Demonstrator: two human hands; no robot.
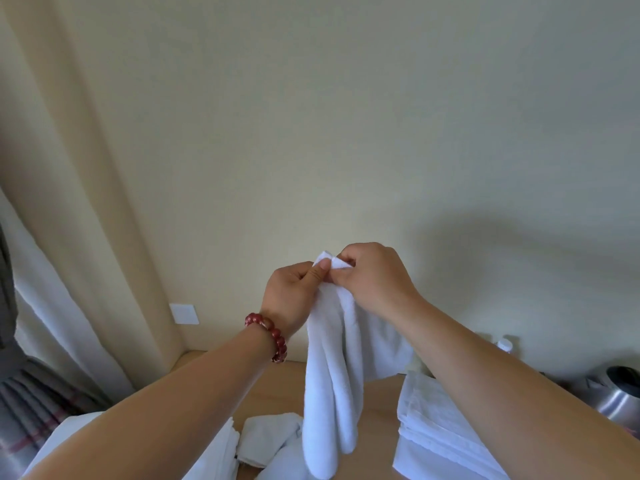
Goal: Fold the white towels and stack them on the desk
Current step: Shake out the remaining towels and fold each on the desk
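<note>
Both hands raised at chest height, my left hand (294, 285) and right hand (372, 275) meeting knuckle to knuckle; each grip is a narrow pinch of thumb against curled fingers on the top edge of one white towel (332, 375), the two corners brought together so the cloth halves itself. The towel hangs free from the pinch toward 6 o'clock in long doubled lobes, clear of the worktop (263, 393), so gravity draws out the creases before I lay it down. At 4 o'clock from the grip, a stack of folded towels (426, 431) lies flat on the worktop, probably the landing place. At 7 o'clock, loose unfolded towels (266, 438) wait. A red bead bracelet (270, 336) circles my left wrist; a steel kettle (620, 393) stands at 4 o'clock, far edge
</note>
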